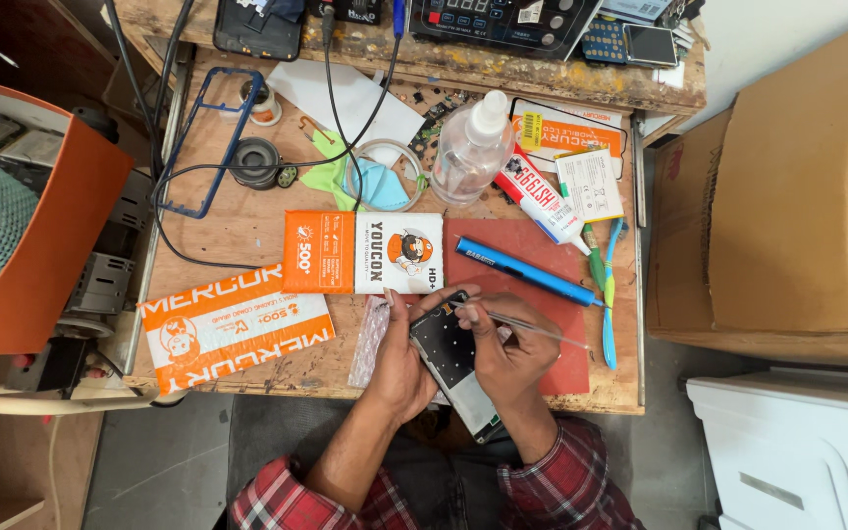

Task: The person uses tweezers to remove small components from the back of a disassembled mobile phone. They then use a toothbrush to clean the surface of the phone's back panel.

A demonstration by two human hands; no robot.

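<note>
Head view: opened phone (455, 365), lower centre of frame.
Handling: probably light, stiff, fragile; hold by edges.
Left hand (402, 355): grip wrapped around phone.
Right hand (508, 345): grip pinching thin metal tool (534, 329).

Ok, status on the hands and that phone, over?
Left hand grips the opened phone. Right hand holds thin tweezers at its top edge. Blue screwdriver lies apart on the red mat, nothing blocking.

Rough, stained wood bench (247, 231); on it matt red mat (503, 240), glossy blue metal pen-tool (527, 272), clear plastic bottle (468, 152).
</note>
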